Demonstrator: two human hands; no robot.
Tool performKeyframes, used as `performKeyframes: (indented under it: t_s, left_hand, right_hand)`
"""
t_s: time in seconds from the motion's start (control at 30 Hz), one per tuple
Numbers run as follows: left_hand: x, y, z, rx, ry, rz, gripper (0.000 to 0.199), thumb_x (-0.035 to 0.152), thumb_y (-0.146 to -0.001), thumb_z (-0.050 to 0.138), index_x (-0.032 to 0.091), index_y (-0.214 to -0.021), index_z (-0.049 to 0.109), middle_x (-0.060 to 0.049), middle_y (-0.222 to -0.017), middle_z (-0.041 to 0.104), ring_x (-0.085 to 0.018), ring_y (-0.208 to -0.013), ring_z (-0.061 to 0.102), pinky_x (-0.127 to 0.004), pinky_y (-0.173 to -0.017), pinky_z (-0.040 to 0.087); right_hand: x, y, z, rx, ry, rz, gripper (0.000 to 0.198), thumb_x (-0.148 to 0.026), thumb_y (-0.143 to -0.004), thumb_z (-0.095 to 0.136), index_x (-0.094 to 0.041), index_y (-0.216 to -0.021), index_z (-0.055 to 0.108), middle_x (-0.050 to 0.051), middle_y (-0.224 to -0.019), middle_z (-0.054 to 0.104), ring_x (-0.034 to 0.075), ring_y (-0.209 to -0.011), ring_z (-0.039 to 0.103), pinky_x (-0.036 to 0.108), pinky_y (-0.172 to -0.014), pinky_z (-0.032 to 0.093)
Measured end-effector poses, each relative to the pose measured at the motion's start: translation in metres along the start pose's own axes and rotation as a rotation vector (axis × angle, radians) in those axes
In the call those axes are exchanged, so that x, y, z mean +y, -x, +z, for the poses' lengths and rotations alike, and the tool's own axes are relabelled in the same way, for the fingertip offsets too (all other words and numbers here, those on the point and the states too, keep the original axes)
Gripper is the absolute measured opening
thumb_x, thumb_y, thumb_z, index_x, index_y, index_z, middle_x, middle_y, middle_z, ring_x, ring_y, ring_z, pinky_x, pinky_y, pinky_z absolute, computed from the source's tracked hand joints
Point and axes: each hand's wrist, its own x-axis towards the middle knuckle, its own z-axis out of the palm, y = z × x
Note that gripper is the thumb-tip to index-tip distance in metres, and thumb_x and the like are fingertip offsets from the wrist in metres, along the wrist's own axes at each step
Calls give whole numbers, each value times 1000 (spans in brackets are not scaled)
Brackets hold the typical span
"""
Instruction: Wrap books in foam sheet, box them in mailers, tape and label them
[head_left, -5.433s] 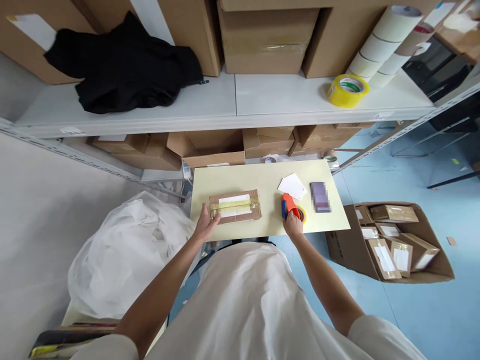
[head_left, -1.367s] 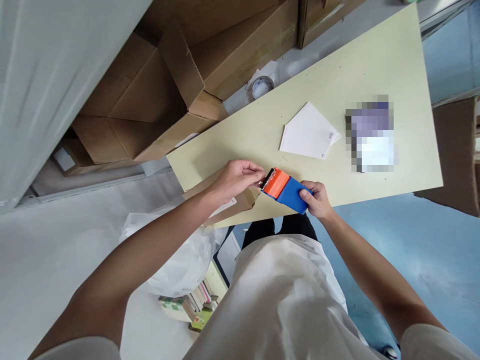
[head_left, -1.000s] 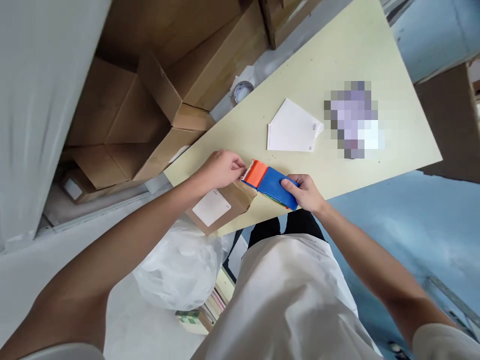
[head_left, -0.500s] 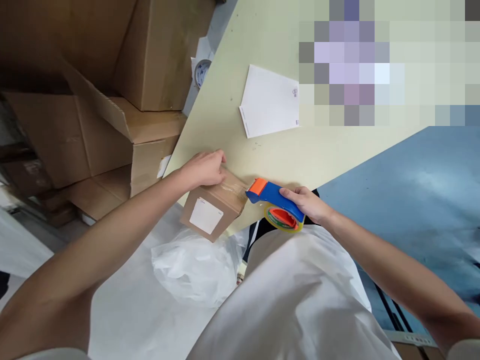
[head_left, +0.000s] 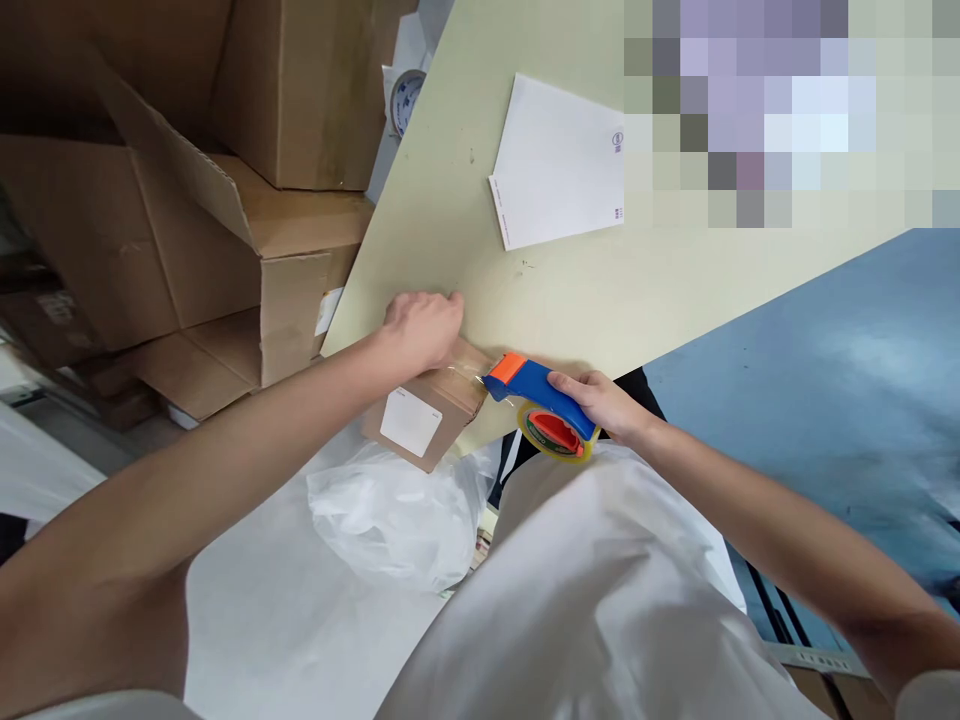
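Observation:
A small cardboard box (head_left: pixel 457 398) with a white label (head_left: pixel 411 422) on its side sits at the table's near edge. Across its top, my left hand (head_left: pixel 424 328) is closed over the far part, its fingertips partly hidden. Clear tape shows on the box top near the right end. My right hand (head_left: pixel 604 402) grips a blue and orange tape dispenser (head_left: pixel 551 393), which carries a roll of yellowish clear tape (head_left: pixel 581 450). The dispenser's orange head is right at the box's right edge, with the tape running onto the box.
White sheets (head_left: pixel 562 165) lie on the pale table (head_left: pixel 450 215). Large open cardboard boxes (head_left: pixel 296 310) stand to the left, near another tape roll (head_left: pixel 405 100). A white plastic bag (head_left: pixel 397 520) is below the small box. The top right is pixelated.
The view has shifted slightly. The dispenser has moved a little left, its head closer over the box's right edge. My left hand stays on the box.

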Motion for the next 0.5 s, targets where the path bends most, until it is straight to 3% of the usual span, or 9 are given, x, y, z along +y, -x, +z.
performKeyframes:
  t_s: [0.23, 0.37, 0.5]
  left_hand:
    - [11, 9, 21, 51, 0, 27, 71, 24, -77, 58, 13, -142, 33, -16, -96, 68, -33, -99, 63, -38, -80, 41]
    - [10, 9, 26, 105, 87, 9, 78, 32, -80, 58, 15, -147, 24, -15, -86, 69, -34, -98, 63, -40, -80, 40]
    - [-1, 14, 28, 168, 136, -17, 79, 43, -81, 57, 19, -148, 23, -16, -100, 68, -37, -109, 57, -44, -88, 37]
  right_hand:
    - [6, -10, 11, -3, 28, 13, 43, -59, -77, 62, -19, -67, 71, 4, -65, 71, 15, -55, 62, 27, -51, 48]
    - [8, -14, 13, -14, 17, -5, 44, -60, -77, 62, -18, -71, 72, 6, -69, 73, 17, -57, 64, 28, -51, 50]
    - [9, -15, 14, -13, 38, -25, 46, -62, -75, 62, -18, -73, 73, 6, -70, 73, 17, -59, 64, 28, -52, 50]
